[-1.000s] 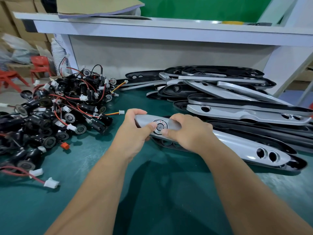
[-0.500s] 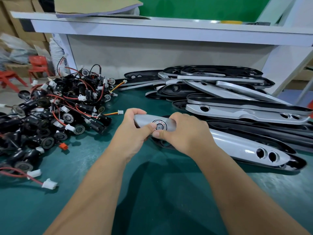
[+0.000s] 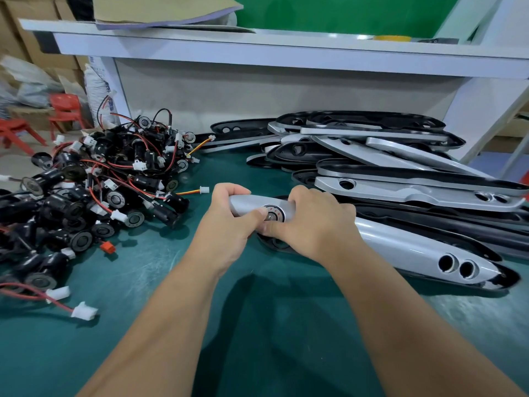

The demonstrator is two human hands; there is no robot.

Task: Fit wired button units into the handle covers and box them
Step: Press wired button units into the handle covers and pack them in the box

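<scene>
While both thumbs press the round button into its hole, left hand and right hand grip the silver cover over the green mat, likely steadying it for seating.

Nothing here is legible to me. The button unit seated in the silver handle cover I hold has tiny red marks around its ring, too small to read. A white sack beyond the bench carries blue print, too blurred to read.
</scene>
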